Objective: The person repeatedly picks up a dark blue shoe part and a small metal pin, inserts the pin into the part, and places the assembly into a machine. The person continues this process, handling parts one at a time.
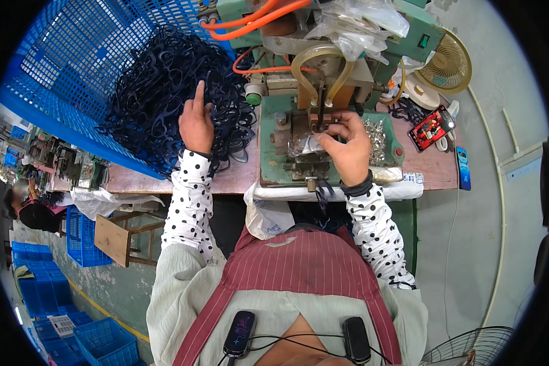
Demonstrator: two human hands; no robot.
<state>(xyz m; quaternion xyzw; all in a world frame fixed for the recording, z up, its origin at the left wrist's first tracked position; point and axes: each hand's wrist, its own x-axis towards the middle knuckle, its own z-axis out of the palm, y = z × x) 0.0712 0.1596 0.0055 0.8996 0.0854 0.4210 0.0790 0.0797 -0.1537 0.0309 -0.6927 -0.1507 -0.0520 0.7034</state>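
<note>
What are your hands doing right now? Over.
Left hand on the pile of dark blue frames, index finger up. Right hand pinching a small part at the green press machine. Loose metal bits beside it.

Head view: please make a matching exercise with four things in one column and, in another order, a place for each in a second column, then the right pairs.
Things:
1. left hand
2. right hand
3. small beige fan
4. blue crate

Places:
A. far right end of the bench
B. on the pile of dark eyeglass frames
C. at the green machine, fingers pinched at its middle
D. far left, behind the frames

Pairs: 1-B, 2-C, 3-A, 4-D
</note>
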